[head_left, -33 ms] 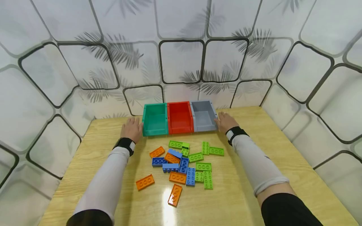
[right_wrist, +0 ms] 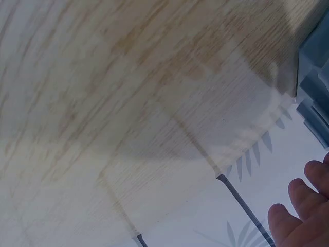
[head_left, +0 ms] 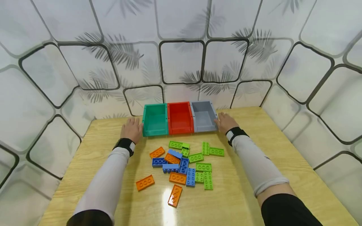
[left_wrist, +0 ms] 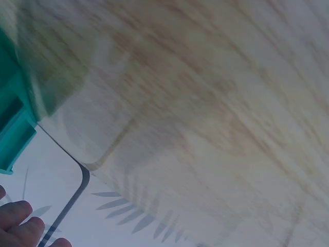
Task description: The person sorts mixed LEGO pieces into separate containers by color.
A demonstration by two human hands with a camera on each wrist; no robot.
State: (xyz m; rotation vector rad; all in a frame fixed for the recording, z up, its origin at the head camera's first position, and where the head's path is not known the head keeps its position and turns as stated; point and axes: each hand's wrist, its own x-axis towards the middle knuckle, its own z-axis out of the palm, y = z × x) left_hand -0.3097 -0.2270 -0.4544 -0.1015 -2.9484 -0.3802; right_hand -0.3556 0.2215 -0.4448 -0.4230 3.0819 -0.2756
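"Where does the row of bins [head_left: 181, 129] lie from you?"

"Between my left hand [head_left: 132, 129] and my right hand [head_left: 226, 122], at the far side of the table [head_left: 240, 194]. Its long axis runs left to right: green bin [head_left: 155, 121], red bin [head_left: 181, 117], grey bin [head_left: 204, 117]."

"Which hand is nearer?"

"Neither by much, I'd judge. My left is at the green bin's left wall, my right at the grey bin's right wall; I can't tell how firmly either touches."

"Gripping it?"

"No, both have relaxed fingers, wrapped round nothing. The bricks [head_left: 183, 165] lie on the near side of the row, apart from both hands."
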